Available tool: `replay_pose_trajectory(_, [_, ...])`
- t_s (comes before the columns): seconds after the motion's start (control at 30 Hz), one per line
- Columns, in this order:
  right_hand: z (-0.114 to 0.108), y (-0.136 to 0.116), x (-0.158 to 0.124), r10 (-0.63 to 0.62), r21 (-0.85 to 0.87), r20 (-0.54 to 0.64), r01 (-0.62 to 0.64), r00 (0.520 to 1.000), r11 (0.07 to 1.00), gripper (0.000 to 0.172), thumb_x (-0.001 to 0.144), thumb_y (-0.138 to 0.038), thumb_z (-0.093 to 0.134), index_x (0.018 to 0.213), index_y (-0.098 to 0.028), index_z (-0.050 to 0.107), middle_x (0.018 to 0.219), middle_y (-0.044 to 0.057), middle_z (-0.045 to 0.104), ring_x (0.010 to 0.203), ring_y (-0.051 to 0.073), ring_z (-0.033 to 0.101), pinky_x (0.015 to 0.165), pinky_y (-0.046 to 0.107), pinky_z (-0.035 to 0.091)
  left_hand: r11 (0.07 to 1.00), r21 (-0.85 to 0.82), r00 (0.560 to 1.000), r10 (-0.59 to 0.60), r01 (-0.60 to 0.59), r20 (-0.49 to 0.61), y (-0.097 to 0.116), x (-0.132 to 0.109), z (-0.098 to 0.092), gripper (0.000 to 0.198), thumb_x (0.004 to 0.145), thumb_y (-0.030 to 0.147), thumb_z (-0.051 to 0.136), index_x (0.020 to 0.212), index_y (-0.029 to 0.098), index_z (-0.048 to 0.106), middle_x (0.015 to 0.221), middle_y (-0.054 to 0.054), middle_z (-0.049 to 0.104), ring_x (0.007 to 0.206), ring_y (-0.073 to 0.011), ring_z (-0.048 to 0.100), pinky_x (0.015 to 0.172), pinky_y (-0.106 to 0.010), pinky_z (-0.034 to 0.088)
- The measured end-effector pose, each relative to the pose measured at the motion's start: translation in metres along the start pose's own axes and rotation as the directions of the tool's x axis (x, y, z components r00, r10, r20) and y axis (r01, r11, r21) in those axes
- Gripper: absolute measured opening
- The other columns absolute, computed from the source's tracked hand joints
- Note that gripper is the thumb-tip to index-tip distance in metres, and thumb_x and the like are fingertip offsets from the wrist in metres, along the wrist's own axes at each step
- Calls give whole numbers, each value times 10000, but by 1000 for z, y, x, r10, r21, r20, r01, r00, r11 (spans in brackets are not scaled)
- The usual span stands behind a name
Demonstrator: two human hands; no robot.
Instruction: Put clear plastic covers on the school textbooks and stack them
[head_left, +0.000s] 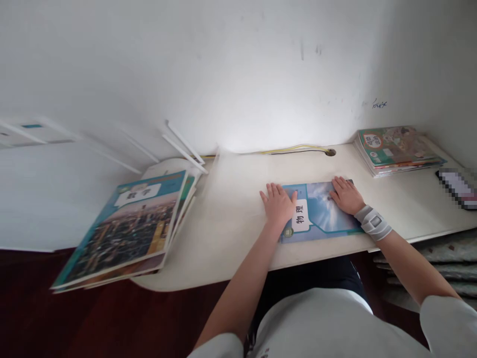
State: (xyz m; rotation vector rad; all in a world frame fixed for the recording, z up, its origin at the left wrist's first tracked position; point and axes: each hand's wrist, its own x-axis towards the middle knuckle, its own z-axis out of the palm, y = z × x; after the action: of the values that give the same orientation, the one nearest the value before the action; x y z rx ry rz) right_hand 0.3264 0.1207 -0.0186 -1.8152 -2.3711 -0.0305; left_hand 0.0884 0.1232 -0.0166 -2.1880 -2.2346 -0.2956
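Observation:
A blue textbook [324, 211] with 物理 on its cover lies closed and sideways on the white desk [231, 219], close to the front edge. My left hand [278, 205] rests on its left end, the fingers spread and partly over the desk. On the book's right end lies my right hand [346, 195], flat with the fingers stretched out; a grey band is around that wrist. Neither hand grips anything. At the left of the desk is a stack of textbooks [134, 223], its top cover showing a city; the stack juts out over the desk's edge.
Another stack of books [395, 146] with a green cover sits at the back right. A phone-like device [458, 189], pixelated, lies at the far right. Thin cables [290, 149] run along the wall to a round hole [330, 152]. White bars [184, 146] stand behind the left stack.

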Motion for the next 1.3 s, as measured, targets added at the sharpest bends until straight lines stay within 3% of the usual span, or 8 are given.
replay_pose_trajectory(0.23, [3, 9, 12, 39, -1, -34, -39, 999, 999, 484, 924, -304, 332, 1330, -67, 444, 1410, 181, 420, 1329, 274, 345, 1060, 411, 292, 957, -288, 995, -62, 37, -79, -4, -2, -5, 483, 862, 374, 420, 1185, 45, 563, 1375, -237, 438, 1362, -360, 253, 1087, -570, 148])
replay_pose_trajectory(0.43, [1, 3, 21, -106, 51, -130, 113, 986, 992, 409, 930, -323, 353, 1260, -146, 518, 1350, 135, 497, 1297, 246, 383, 1068, 438, 270, 591, -805, 969, -225, 51, -104, -13, 12, -7, 289, 800, 347, 524, 1000, 167, 629, 1035, -115, 676, 1038, -255, 600, 948, -430, 425])
replay_pose_trajectory(0.53, [-5, -2, 26, -135, 77, -168, 150, 976, 986, 383, 938, -333, 340, 1211, -168, 553, 1225, 123, 594, 1183, 223, 494, 1067, 455, 252, 476, -877, 978, -204, 60, -43, -14, 15, -7, 419, 812, 394, 513, 1161, 163, 539, 819, -56, 688, 727, -189, 656, 699, -329, 522])
replay_pose_trajectory(0.7, [-24, 1, 34, -204, 118, -189, 229, 961, 966, 395, 946, -372, 321, 1142, -163, 594, 1089, 107, 657, 1024, 204, 577, 1011, 392, 317, 35, -999, 996, -87, 30, 27, -21, 13, -14, 788, 724, 449, 644, 1393, 202, 308, 761, 4, 652, 660, -150, 628, 635, -260, 488])
replay_pose_trajectory(0.9, [-42, 38, 32, -240, 188, -205, 279, 949, 942, 407, 922, -413, 365, 1032, -136, 641, 935, 110, 664, 888, 210, 593, 866, 338, 424, 67, -997, 1000, 18, 24, 26, -31, 13, -24, 559, 706, 401, 673, 1206, 179, 560, 696, 24, 610, 655, -118, 578, 678, -234, 448])
replay_pose_trajectory(1.03, [-38, 62, 27, -19, 322, -293, 117, 956, 939, 384, 873, -423, 425, 998, -138, 650, 1007, 131, 624, 919, 219, 584, 854, 364, 449, 26, -999, 999, 19, 30, 31, -32, 14, -26, 462, 713, 396, 669, 1124, 196, 606, 662, 31, 594, 616, -112, 557, 627, -223, 433])
replay_pose_trajectory(1.17, [-29, 62, 24, 280, 689, -171, -88, 945, 719, 470, 809, -471, 479, 1107, -121, 577, 882, 87, 638, 735, 178, 594, 688, 329, 486, 5, -998, 998, 13, 56, 56, -33, 14, -27, 477, 690, 410, 684, 1110, 198, 606, 698, 16, 631, 644, -133, 586, 648, -243, 445])
replay_pose_trajectory(1.3, [-31, 55, 21, 338, 871, -56, -119, 940, 477, 495, 745, -538, 543, 1053, -154, 593, 692, 5, 617, 660, 157, 562, 642, 303, 462, 5, -999, 999, 5, 37, 37, -33, 14, -26, 412, 670, 424, 686, 995, 175, 638, 790, -20, 679, 744, -163, 622, 747, -284, 461])
